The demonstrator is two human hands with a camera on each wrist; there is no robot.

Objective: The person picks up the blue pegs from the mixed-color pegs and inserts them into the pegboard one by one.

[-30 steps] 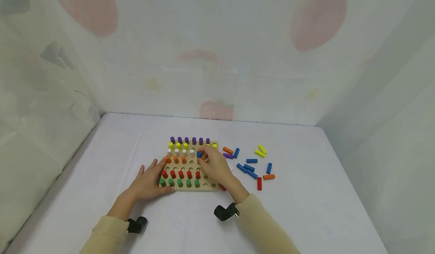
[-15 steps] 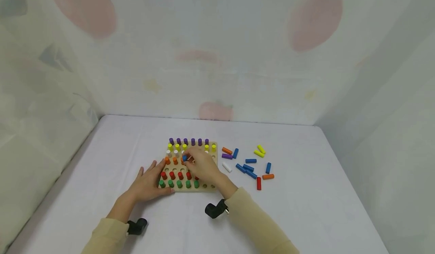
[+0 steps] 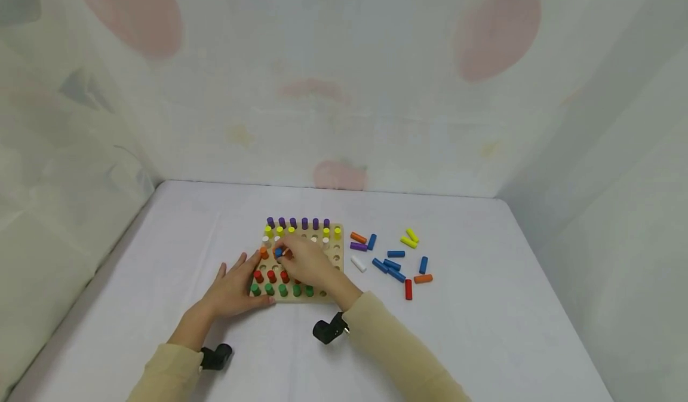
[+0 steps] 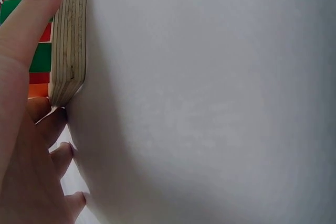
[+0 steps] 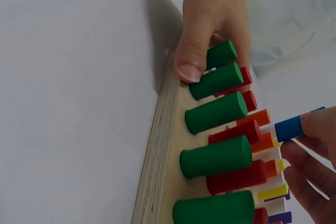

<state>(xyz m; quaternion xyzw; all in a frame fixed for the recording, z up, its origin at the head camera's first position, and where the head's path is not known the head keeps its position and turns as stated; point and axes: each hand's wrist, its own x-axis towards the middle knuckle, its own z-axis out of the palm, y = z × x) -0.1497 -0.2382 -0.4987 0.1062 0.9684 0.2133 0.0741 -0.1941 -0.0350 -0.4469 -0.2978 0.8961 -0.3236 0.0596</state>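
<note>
A wooden pegboard [image 3: 331, 252] stands on the white table with rows of upright pegs: purple, yellow, white, orange, red and green. My left hand [image 3: 232, 291] rests against its left side, fingers spread. The thumb [image 5: 192, 56] lies over the near left corner beside a green peg [image 5: 220, 52]. Between thumb and fingertips, my right hand [image 3: 312, 263] pinches a blue peg [image 5: 289, 128], held above the board's left part near the orange row. The right hand hides several pegs and holes in the middle of the board.
Loose pegs lie to the right of the board: several blue ones [image 3: 396, 254], a white peg [image 3: 358, 263], a purple peg [image 3: 358, 246], a red peg [image 3: 408, 290], orange pegs [image 3: 423, 279] and yellow pegs [image 3: 409, 242]. A patterned cloth [image 3: 344, 121] hangs behind the table.
My right hand has moved left across the board with the blue peg, from near the white row's middle to the left orange pegs. The left hand has stayed in place.
</note>
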